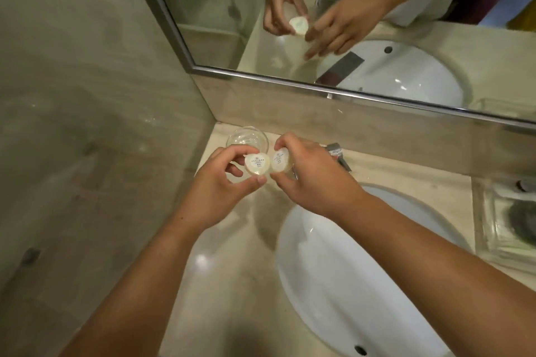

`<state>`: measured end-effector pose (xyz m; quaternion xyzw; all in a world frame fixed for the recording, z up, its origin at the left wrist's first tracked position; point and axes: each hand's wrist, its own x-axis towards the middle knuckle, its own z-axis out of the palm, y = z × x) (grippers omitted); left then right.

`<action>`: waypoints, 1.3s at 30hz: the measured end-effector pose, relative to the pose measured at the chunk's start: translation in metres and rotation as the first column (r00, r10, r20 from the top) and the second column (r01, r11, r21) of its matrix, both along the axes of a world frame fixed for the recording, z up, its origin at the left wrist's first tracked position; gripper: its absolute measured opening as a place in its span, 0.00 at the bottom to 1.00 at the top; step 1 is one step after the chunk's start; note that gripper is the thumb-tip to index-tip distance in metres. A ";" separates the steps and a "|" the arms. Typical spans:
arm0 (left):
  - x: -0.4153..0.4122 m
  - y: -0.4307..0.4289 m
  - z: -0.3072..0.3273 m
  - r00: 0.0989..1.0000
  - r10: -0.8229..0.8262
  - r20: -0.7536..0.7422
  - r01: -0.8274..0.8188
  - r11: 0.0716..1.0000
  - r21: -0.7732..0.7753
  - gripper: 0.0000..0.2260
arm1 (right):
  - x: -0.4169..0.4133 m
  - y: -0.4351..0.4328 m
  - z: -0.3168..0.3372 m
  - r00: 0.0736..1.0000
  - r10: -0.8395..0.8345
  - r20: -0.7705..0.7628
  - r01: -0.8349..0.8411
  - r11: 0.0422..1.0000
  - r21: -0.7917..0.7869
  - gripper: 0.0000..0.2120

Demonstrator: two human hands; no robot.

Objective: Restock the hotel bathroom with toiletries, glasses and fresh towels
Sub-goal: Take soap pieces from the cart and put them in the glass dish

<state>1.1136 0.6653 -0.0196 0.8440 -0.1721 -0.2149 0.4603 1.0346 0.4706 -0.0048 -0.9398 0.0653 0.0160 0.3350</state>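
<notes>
- A small round toiletry bottle is pinched by the left hand.
- A second bottle is gripped by the right hand.
- A glass is seen just beyond the left hand.

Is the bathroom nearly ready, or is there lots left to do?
Not yet. A glass stands in the corner of the counter, so that part looks started. The left hand holds a small pot and the right hand holds a second pot, neither set down. No towels show, so those seem left.
</notes>
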 end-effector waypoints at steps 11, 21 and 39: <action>0.078 0.014 -0.096 0.990 0.098 0.098 -0.106 0.991 0.087 0.20 | 0.074 0.025 -0.040 0.987 -0.096 -0.133 0.065 0.973 -0.223 0.21; 0.111 0.002 -0.141 0.997 0.070 0.043 -0.078 0.976 0.206 0.20 | 0.125 0.036 -0.086 0.925 -0.169 -0.340 0.056 0.946 -0.318 0.23; 0.118 -0.002 -0.140 0.999 0.037 0.006 -0.037 0.976 0.214 0.25 | 0.142 0.038 -0.103 0.900 -0.177 -0.399 0.036 0.942 -0.335 0.26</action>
